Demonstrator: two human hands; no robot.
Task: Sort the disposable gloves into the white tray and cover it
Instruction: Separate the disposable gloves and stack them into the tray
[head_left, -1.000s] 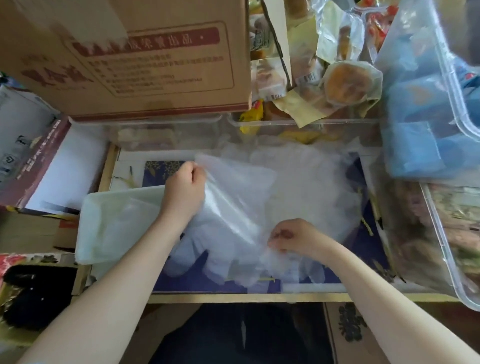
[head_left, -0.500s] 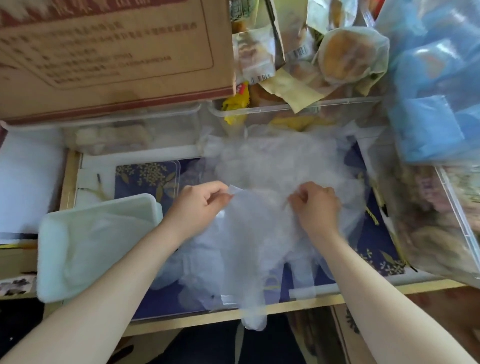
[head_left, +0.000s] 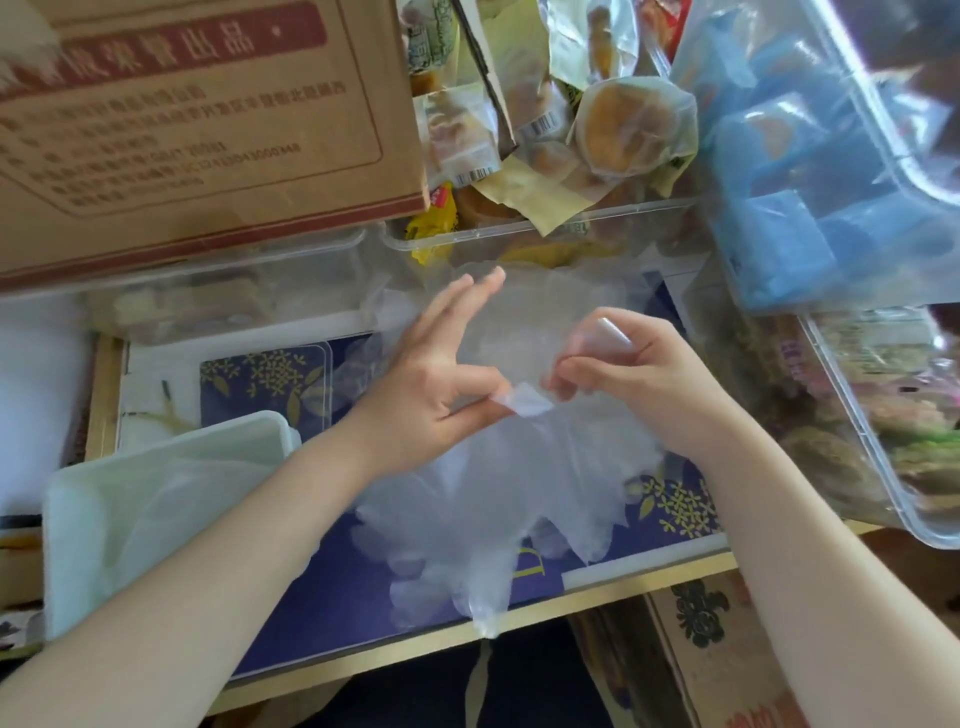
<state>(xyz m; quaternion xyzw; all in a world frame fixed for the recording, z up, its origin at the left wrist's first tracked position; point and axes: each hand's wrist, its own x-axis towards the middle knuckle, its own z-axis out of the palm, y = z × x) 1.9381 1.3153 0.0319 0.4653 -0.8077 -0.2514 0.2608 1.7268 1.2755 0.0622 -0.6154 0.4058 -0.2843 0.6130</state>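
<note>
Both hands have lifted off the pile since half a second ago and now meet mid-air over it. Left hand (head_left: 436, 384) pinches a corner of a clear glove (head_left: 498, 499) between thumb and forefinger, other fingers splayed straight toward the far side. Right hand (head_left: 634, 374) pinches the same glove's edge, fingers curled round the film. Glove hangs from both, fingertips drooping past the near table edge (head_left: 623, 582).

More gloves (head_left: 540, 312) lie heaped on the blue floral mat (head_left: 265, 374) behind the hands.

White tray (head_left: 171, 457) sits near left, just beside the left forearm; a few clear gloves already inside.

Far side: cardboard box (head_left: 197, 130) resting on a clear tub (head_left: 234, 280); next clear tub (head_left: 540, 228) holds wrapped pastries. Right: big clear bin (head_left: 883, 452) with blue packets stacked above.
</note>
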